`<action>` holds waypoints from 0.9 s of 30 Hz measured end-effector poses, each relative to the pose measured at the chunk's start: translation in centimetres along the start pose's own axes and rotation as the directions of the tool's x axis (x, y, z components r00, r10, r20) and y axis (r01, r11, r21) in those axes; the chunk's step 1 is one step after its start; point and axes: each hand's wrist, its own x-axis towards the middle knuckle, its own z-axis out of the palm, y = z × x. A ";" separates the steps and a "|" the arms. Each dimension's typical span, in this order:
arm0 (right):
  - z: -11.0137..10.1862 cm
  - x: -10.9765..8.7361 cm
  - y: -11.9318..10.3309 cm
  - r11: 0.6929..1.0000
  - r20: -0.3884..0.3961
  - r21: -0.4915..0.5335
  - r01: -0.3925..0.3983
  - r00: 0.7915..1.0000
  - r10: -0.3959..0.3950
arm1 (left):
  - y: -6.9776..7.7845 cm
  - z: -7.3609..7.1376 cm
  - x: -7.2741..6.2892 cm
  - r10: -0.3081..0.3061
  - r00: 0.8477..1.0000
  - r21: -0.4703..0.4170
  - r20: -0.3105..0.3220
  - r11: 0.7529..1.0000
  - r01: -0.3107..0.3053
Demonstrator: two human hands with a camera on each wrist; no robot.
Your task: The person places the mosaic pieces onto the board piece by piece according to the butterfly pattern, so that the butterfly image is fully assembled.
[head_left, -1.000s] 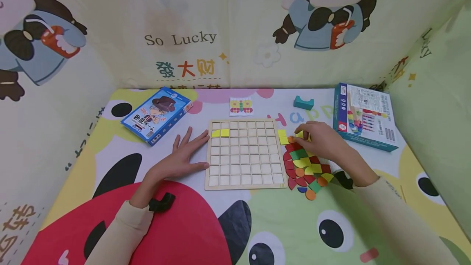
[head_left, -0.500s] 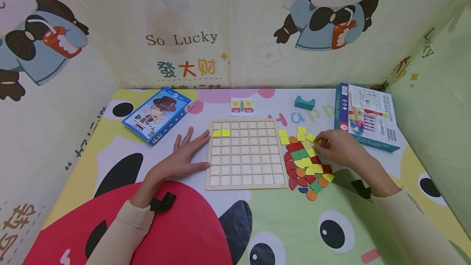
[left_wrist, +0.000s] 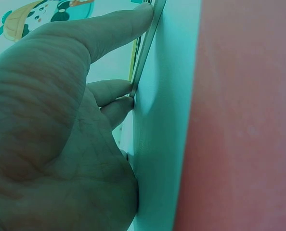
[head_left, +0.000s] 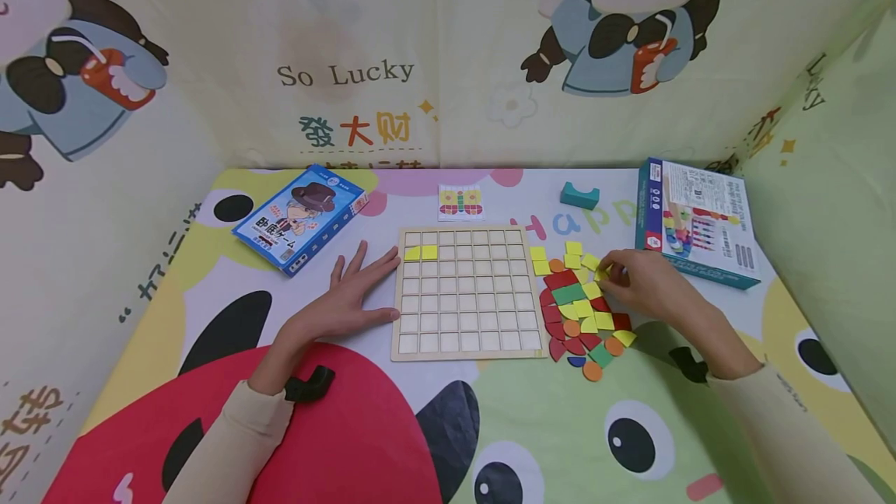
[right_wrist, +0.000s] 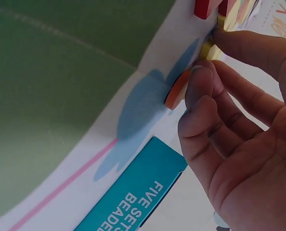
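My left hand (head_left: 343, 306) lies with spread fingers against the left edge of the wooden grid board (head_left: 399, 294). In the left wrist view, the thumb and fingertips touch the board's edge. Two yellow tiles (head_left: 421, 253) sit in the board's second row, at the left. My right hand (head_left: 647, 278) is at the upper right of a pile of coloured tiles (head_left: 574, 295). Its thumb and fingers pinch a yellow tile (right_wrist: 209, 50), partly hidden by the fingers. Beside those fingers, an orange disc (right_wrist: 178, 90) shows in the right wrist view.
Behind the board lies a butterfly pattern card (head_left: 460, 203). A blue game box (head_left: 301, 216) is at the back left. A larger teal-edged box (head_left: 700, 224) lies at the back right, close to the right hand. A teal arch-shaped block (head_left: 579, 195) stands at the back.
My right hand has moved right and slightly nearer along the pile, uncovering several yellow tiles. Over the last half second it hardly moves. The left hand stays against the board.
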 end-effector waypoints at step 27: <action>0.2 0.1 -0.5 0.999 -0.011 0.016 -0.046 0.999 0.047 | -0.3 0.2 -0.1 0.011 1.000 0.009 -0.014 1.000 -0.011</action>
